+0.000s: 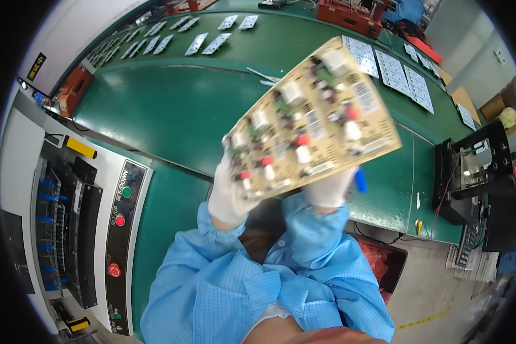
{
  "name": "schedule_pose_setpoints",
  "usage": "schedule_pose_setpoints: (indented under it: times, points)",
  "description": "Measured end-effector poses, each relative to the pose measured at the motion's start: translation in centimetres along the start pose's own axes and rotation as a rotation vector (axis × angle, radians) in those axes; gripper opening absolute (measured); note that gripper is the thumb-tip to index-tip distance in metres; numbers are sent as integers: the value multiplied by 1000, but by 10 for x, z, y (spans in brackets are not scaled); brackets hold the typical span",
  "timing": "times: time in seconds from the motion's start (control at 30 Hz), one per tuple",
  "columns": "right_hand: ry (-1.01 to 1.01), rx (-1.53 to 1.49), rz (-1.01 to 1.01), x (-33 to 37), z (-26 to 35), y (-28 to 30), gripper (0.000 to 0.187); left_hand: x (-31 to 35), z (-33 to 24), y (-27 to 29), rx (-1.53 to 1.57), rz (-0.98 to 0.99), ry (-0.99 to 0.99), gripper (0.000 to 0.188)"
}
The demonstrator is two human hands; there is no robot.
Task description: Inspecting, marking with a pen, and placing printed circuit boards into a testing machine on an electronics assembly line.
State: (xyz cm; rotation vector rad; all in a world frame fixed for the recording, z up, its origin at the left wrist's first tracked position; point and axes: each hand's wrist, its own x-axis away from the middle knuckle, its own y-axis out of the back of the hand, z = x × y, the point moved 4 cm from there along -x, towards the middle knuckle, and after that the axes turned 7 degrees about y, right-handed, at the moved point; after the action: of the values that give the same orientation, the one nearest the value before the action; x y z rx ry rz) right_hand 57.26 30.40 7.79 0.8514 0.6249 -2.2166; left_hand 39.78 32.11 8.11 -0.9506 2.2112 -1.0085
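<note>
Two hands, white-gloved, head view, held apart from each other with one circuit-board panel [321, 132] between them. Left hand [230, 198]: closed on the left end of the panel, fingers running up along its edge, palm low by the bottom corner. Right hand [329, 189]: at the lower edge, right of the middle, its fingers lost behind the panel — how far they are curled cannot be told. A small blue item [360, 179], kind unclear, shows just beside it.

Pose: both forearms raised in front of the chest, elbows bent, blue sleeves [312, 229] gathered near the wrists; a strip of bare wrist shows at each cuff. Left wrist lower in view than the right.

Panel: tan, slightly blurred, raised over the near part of the green bench [172, 109], tilted with its right end higher; component face toward the camera, bearing repeated groups of white, red and green parts plus pale labels.

Surroundings: rows of small pale boards [217, 43] on the bench at upper left; larger white panels [393, 71] at upper right, one partly covered by the held panel; a press-like machine [86, 212] at left — red and green buttons; a black fixture [476, 166] at right.
</note>
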Motion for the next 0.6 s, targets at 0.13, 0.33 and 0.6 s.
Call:
schedule_pose_setpoints:
  times: [0.13, 0.33, 0.6]
  points:
    - [-188, -754, 14, -35, 22, 69, 28, -33, -6, -3, 234, -123, 6, 57]
    - [327, 53, -202, 5, 57, 69, 14, -35, -10, -5, -99, -379, -266, 58]
    - [189, -58, -7, 22, 51, -3, 15, -19, -9, -11, -146, -428, -359, 55]
